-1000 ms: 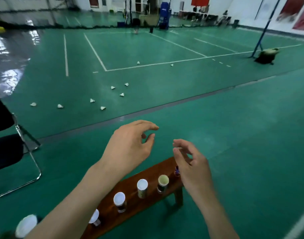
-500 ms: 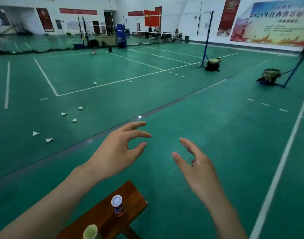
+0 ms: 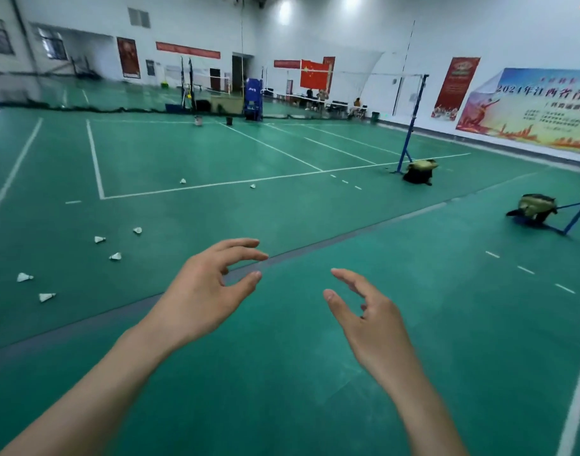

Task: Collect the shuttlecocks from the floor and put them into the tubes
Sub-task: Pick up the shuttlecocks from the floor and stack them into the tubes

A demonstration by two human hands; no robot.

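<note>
Seven white shuttlecocks on the green court floor, all lying on their sides. Nearest pair at far left: one with skirt fanned toward the right, another just behind it. Loose trio farther back, near one another but apart. Two more well beyond, beside the white court line: one just inside it, one just on the near side. Too small to tell feather detail or cork direction on the far ones. No tubes in view.
</note>
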